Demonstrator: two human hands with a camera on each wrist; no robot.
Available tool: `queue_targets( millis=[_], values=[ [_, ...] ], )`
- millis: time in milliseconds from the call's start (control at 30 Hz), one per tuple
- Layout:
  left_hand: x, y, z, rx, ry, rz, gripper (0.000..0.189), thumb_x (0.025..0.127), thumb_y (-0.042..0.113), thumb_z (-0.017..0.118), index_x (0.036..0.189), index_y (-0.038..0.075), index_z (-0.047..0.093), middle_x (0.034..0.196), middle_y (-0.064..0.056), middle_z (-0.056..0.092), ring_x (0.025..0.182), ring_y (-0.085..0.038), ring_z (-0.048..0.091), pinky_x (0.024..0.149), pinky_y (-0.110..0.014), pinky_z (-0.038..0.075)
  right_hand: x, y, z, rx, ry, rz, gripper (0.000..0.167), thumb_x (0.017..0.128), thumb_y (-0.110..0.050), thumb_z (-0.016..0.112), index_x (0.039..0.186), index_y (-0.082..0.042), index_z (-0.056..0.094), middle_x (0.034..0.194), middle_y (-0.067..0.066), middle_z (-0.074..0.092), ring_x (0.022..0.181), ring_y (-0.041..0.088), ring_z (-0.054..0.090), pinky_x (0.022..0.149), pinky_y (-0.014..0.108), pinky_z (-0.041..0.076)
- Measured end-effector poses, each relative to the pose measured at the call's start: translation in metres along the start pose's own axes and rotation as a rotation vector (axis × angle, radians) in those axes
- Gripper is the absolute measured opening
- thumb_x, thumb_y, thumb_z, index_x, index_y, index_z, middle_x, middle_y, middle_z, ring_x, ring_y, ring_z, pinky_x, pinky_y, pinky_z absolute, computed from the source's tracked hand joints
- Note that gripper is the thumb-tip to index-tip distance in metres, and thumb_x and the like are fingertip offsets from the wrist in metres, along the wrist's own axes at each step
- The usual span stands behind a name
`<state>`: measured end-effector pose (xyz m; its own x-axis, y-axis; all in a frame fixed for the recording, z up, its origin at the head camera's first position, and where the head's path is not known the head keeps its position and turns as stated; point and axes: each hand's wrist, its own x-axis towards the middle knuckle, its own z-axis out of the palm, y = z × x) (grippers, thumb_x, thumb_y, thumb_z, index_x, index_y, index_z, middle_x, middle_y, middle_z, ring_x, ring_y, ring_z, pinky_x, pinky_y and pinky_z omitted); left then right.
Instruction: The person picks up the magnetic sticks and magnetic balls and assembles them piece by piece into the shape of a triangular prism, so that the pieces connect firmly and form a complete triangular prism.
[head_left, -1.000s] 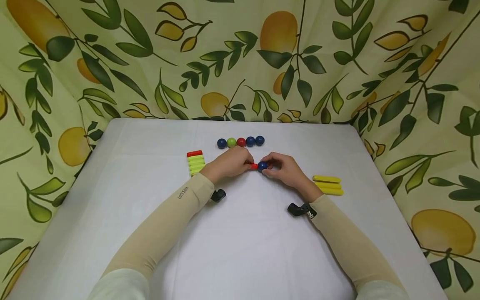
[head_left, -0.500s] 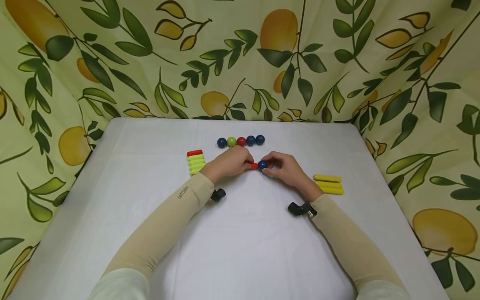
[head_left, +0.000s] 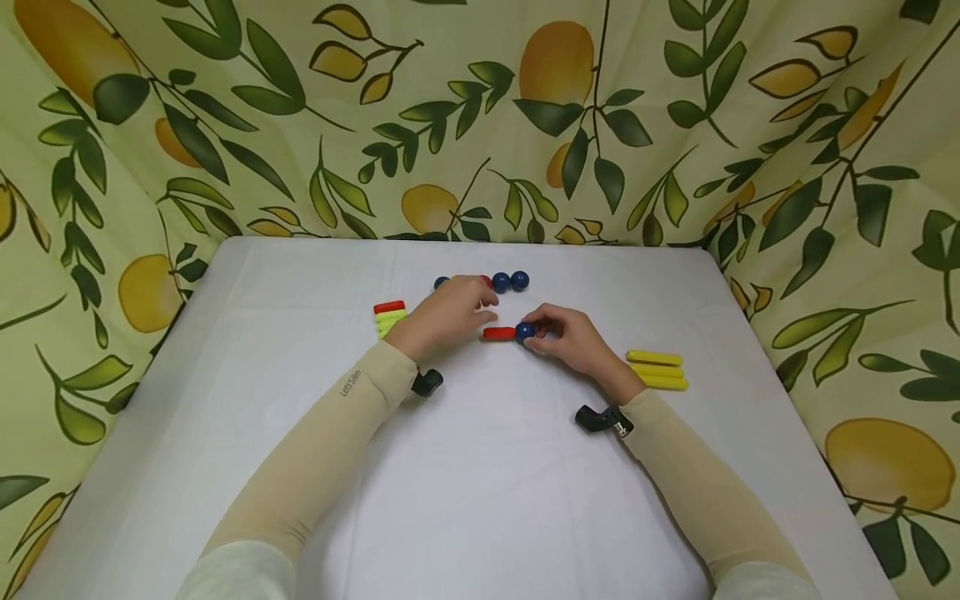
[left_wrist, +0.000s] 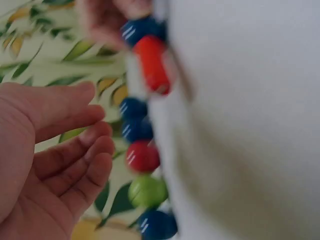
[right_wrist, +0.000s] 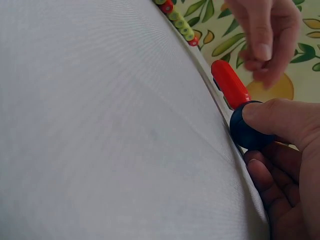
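Note:
My right hand (head_left: 572, 337) pinches a dark blue ball (head_left: 524, 332) between thumb and fingers. From that ball's left side a short red rod (head_left: 498, 334) sticks out, its end touching the ball; its far end is free. My left hand (head_left: 450, 312) holds nothing, and its fingers are parted, just left of and behind the rod. Beyond the left hand lies a row of balls; two dark blue balls (head_left: 511, 282) show at its right end, while the hand partly covers the others. The left wrist view shows the row's red ball (left_wrist: 143, 156) and green ball (left_wrist: 148, 191).
Left of the left hand, a stack of lime green rods (head_left: 390, 319) lies side by side with a red rod (head_left: 388, 307) at its back, partly covered by the hand. Several yellow rods (head_left: 657, 371) lie beside the right wrist. A patterned curtain (head_left: 480, 125) surrounds the white table (head_left: 480, 500).
My left hand has let go of the red rod and moved left and back toward the row of balls. The right hand stays in place, still pinching the blue ball.

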<state>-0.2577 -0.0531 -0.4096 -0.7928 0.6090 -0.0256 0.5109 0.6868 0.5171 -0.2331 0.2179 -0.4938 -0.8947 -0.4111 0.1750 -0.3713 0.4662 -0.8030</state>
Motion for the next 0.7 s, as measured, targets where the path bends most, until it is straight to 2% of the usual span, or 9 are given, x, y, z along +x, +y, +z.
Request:
queue_targets(
  millis=[167, 300, 433, 700],
  values=[
    [-0.005, -0.019, -0.040, -0.009, 0.132, -0.049, 0.030, 0.104, 0.015, 0.076, 0.131, 0.002, 0.077, 0.124, -0.014, 0.071, 0.114, -0.030, 0.064, 0.099, -0.043, 0.054, 0.000, -0.002, 0.000, -0.005, -0.002, 0.025, 0.031, 0.092, -0.008, 0.088, 0.121, -0.012, 0.078, 0.108, 0.001, 0.073, 0.095, 0.022, 0.065, 0.086, 0.031, 0.053],
    [-0.012, -0.036, -0.062, 0.010, 0.184, -0.105, 0.032, 0.104, 0.016, 0.076, 0.134, 0.004, 0.074, 0.130, -0.015, 0.070, 0.120, -0.034, 0.061, 0.102, -0.047, 0.052, 0.000, -0.003, 0.000, -0.011, -0.005, 0.037, 0.031, 0.092, -0.008, 0.088, 0.121, -0.012, 0.078, 0.108, 0.001, 0.073, 0.095, 0.022, 0.065, 0.086, 0.031, 0.053],
    [-0.008, -0.050, -0.069, 0.008, 0.145, -0.143, 0.034, 0.103, 0.014, 0.077, 0.135, 0.003, 0.074, 0.128, -0.015, 0.071, 0.120, -0.033, 0.059, 0.104, -0.047, 0.051, -0.001, -0.003, 0.000, -0.017, 0.000, 0.045, 0.031, 0.092, -0.007, 0.088, 0.121, -0.012, 0.078, 0.108, 0.002, 0.073, 0.095, 0.023, 0.065, 0.086, 0.031, 0.053],
    [0.009, -0.070, -0.054, -0.054, -0.006, -0.217, 0.041, 0.102, 0.013, 0.078, 0.140, 0.001, 0.071, 0.132, -0.015, 0.070, 0.123, -0.032, 0.060, 0.107, -0.046, 0.051, 0.000, -0.004, 0.000, -0.014, -0.002, 0.037, 0.031, 0.092, -0.007, 0.088, 0.122, -0.012, 0.078, 0.109, 0.002, 0.073, 0.096, 0.023, 0.064, 0.087, 0.030, 0.053]
  ],
)
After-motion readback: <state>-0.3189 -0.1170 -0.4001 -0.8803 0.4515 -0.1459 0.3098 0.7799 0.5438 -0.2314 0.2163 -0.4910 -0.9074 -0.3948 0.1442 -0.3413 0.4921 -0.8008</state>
